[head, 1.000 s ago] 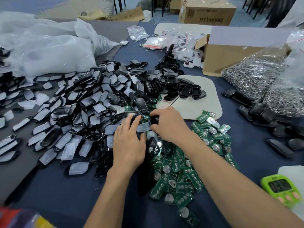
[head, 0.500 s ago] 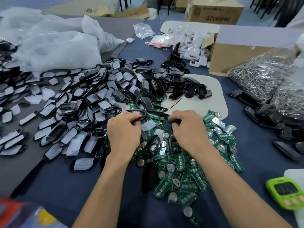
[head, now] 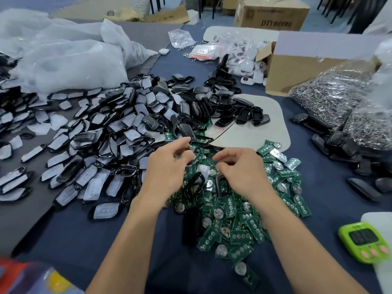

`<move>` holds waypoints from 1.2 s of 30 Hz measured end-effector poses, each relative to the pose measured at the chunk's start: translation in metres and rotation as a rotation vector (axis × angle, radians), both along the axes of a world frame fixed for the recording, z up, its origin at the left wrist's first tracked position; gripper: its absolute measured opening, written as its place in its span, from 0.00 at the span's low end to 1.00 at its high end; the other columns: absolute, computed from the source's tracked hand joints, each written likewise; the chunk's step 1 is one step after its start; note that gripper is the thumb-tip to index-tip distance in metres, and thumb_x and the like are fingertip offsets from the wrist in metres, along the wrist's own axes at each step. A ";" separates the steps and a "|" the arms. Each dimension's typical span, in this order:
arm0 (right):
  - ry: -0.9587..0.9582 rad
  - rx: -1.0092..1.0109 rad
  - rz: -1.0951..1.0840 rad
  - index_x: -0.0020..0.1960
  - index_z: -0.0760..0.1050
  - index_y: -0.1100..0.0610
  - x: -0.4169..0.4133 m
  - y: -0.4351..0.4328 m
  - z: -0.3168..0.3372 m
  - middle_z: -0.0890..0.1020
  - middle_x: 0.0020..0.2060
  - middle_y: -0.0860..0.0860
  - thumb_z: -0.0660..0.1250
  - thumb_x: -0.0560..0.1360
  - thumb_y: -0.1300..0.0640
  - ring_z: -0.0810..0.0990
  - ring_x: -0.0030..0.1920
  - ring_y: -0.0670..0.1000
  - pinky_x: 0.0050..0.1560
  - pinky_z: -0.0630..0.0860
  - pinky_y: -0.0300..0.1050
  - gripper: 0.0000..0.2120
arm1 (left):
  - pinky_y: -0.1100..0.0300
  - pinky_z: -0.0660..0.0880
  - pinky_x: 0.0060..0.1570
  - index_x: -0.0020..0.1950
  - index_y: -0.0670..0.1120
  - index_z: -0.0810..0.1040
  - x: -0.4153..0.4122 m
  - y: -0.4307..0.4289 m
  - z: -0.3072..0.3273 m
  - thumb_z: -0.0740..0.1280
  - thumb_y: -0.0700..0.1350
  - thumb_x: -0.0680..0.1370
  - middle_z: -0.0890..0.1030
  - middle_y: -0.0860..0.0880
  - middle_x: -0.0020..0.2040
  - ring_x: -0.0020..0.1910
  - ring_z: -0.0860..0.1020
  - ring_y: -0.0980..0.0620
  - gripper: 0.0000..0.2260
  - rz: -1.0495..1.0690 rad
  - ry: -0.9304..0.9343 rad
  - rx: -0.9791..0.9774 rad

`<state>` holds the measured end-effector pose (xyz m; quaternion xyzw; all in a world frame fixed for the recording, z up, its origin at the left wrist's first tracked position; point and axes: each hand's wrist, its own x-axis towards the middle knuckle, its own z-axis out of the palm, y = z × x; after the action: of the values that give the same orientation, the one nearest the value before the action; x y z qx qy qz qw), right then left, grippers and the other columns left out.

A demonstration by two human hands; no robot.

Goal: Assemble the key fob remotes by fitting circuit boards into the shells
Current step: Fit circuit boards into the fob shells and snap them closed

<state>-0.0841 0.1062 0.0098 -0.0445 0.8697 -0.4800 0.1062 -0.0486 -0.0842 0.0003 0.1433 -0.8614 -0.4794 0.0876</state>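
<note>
my left hand [head: 167, 168] and right hand [head: 244, 172] hover, fingers curled, over the boards [head: 231, 219]; i can't tell if either holds anything. shells [head: 118, 132] lie left of the boards. likely the picking step: next i need one board, one shell.

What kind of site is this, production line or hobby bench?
Probably a small hand-assembly workshop, not an automated line. Loose heaps of green circuit boards and black shells cover the worktable, shipping cartons stand behind it, and a green timer sits at the side.
</note>
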 end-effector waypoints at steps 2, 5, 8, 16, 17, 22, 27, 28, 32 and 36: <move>0.057 0.211 0.061 0.51 0.84 0.43 0.005 0.004 0.000 0.83 0.42 0.36 0.72 0.77 0.57 0.82 0.36 0.44 0.42 0.79 0.34 0.08 | 0.79 0.69 0.45 0.72 0.60 0.78 -0.005 -0.008 0.003 0.66 0.42 0.84 0.83 0.60 0.64 0.49 0.79 0.66 0.19 -0.007 -0.007 -0.148; 0.065 0.494 0.208 0.64 0.81 0.41 0.016 0.009 -0.001 0.80 0.53 0.45 0.71 0.78 0.51 0.78 0.50 0.50 0.60 0.78 0.48 0.15 | 0.59 0.75 0.36 0.75 0.62 0.73 -0.019 -0.027 0.003 0.62 0.37 0.84 0.78 0.51 0.72 0.36 0.79 0.53 0.26 0.010 -0.120 -0.368; 0.049 0.510 0.224 0.66 0.78 0.38 0.024 0.011 0.000 0.76 0.62 0.52 0.69 0.79 0.49 0.78 0.58 0.55 0.66 0.75 0.51 0.16 | 0.49 0.79 0.54 0.77 0.59 0.73 -0.032 -0.036 0.000 0.67 0.40 0.82 0.76 0.48 0.74 0.57 0.80 0.42 0.25 -0.050 -0.251 -0.489; 0.086 0.361 -0.012 0.69 0.78 0.41 0.030 0.022 -0.009 0.78 0.67 0.52 0.67 0.81 0.50 0.81 0.57 0.56 0.70 0.73 0.51 0.16 | 0.57 0.74 0.48 0.61 0.56 0.85 -0.034 -0.040 -0.007 0.76 0.47 0.76 0.85 0.52 0.53 0.49 0.81 0.46 0.14 0.111 -0.062 -0.550; 0.092 0.426 -0.038 0.69 0.77 0.41 0.030 0.027 -0.011 0.76 0.69 0.53 0.67 0.81 0.50 0.80 0.61 0.58 0.72 0.71 0.52 0.17 | 0.59 0.73 0.44 0.61 0.56 0.85 -0.033 -0.041 -0.008 0.76 0.48 0.77 0.85 0.53 0.51 0.46 0.81 0.48 0.13 0.142 -0.049 -0.518; 0.011 0.577 0.047 0.71 0.73 0.39 0.025 0.041 -0.014 0.73 0.70 0.54 0.66 0.81 0.54 0.74 0.64 0.60 0.65 0.72 0.53 0.21 | 0.63 0.73 0.39 0.55 0.57 0.87 -0.026 -0.045 -0.007 0.74 0.44 0.79 0.81 0.63 0.40 0.39 0.79 0.62 0.09 0.218 -0.049 -0.311; 0.074 0.583 0.050 0.61 0.81 0.43 0.021 0.041 -0.011 0.80 0.60 0.52 0.71 0.79 0.55 0.80 0.52 0.55 0.59 0.75 0.47 0.13 | 0.58 0.80 0.37 0.52 0.56 0.89 -0.022 -0.047 -0.006 0.69 0.45 0.81 0.83 0.60 0.35 0.31 0.80 0.54 0.09 0.239 -0.071 -0.269; 0.097 0.584 0.041 0.58 0.82 0.44 0.021 0.042 -0.010 0.81 0.61 0.51 0.72 0.78 0.56 0.80 0.56 0.55 0.61 0.74 0.47 0.11 | 0.56 0.80 0.37 0.53 0.57 0.88 -0.021 -0.048 -0.006 0.68 0.46 0.81 0.83 0.59 0.35 0.30 0.79 0.53 0.10 0.245 -0.077 -0.292; 0.064 0.368 -0.009 0.41 0.78 0.44 0.020 0.046 -0.006 0.81 0.66 0.43 0.75 0.75 0.59 0.80 0.53 0.43 0.55 0.73 0.40 0.11 | 0.58 0.80 0.48 0.62 0.54 0.86 -0.019 -0.052 -0.007 0.69 0.45 0.82 0.87 0.55 0.48 0.41 0.82 0.53 0.12 0.253 -0.056 -0.331; 0.070 0.339 -0.096 0.46 0.78 0.41 0.019 0.048 -0.008 0.85 0.56 0.48 0.72 0.78 0.56 0.77 0.28 0.46 0.39 0.81 0.47 0.10 | 0.61 0.76 0.53 0.65 0.55 0.84 -0.025 -0.048 -0.007 0.71 0.44 0.81 0.87 0.52 0.57 0.47 0.82 0.53 0.14 0.224 -0.054 -0.361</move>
<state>-0.0656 0.1544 0.0021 -0.0010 0.9424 -0.3293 0.0585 -0.0737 -0.1320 -0.0068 0.2329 -0.9140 -0.3007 0.1413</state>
